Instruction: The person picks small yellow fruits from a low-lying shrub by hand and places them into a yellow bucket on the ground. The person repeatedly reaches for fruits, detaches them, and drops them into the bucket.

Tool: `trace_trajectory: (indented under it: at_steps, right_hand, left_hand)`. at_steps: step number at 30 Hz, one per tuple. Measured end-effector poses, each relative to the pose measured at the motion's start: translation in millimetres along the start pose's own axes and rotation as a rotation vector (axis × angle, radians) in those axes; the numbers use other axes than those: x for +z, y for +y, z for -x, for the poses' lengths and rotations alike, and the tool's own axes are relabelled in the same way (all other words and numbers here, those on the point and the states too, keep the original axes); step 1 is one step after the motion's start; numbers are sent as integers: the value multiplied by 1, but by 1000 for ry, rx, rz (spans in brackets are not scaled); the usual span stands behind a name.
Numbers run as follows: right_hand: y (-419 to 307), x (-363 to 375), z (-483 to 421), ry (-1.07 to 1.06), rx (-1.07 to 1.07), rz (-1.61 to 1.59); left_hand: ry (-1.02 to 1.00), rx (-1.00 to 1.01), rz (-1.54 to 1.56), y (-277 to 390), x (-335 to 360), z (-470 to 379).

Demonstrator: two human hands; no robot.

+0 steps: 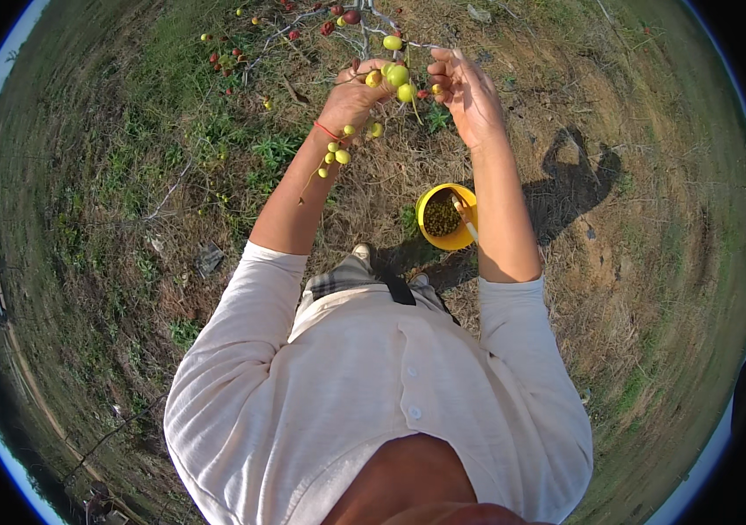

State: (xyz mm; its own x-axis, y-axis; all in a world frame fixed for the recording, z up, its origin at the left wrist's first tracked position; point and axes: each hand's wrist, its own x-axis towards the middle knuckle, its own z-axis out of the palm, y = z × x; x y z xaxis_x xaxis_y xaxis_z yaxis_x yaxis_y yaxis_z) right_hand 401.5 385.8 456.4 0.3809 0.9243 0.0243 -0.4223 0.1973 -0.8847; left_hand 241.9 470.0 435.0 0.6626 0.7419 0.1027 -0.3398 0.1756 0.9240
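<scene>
My left hand (358,95) pinches a thin fruiting twig in front of me. Around its thumb and fingertips cluster smooth green-yellow fruits (398,75), which look like jujubes. Just to the right is my right hand (471,95), palm turned inward and fingers loosely curled and apart. A small yellow fruit (437,89) shows at its lower fingertips; whether they touch it is unclear. Below my left wrist, which wears a red cord (327,130), hangs a thin stem with several small yellow-green fruits (342,157). Pale bare branches (365,33) rise beyond both hands.
A yellow bucket (457,244) stands on the ground by my right forearm, partly filled with small fruits (441,220). Its handle grip (464,216) lies across the opening. Dark red wrinkled fruits (327,28) dot the branches. Dry grass and weeds (274,154) cover the ground.
</scene>
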Motion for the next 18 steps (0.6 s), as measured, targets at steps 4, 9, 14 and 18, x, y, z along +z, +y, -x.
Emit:
trace_trajectory:
  at_steps: [4, 9, 14, 18]
  right_hand:
    - [6, -8, 41, 130, -92, 395]
    - [15, -1, 51, 219, -108, 426]
    - [27, -4, 51, 277, -139, 204]
    - [37, -12, 59, 304, -102, 113]
  left_hand:
    - [-36, 120, -147, -14, 8, -2]
    - [-130, 158, 33, -39, 12, -11]
    - [-136, 148, -22, -54, 13, -16]
    - [-139, 195, -99, -54, 19, -11]
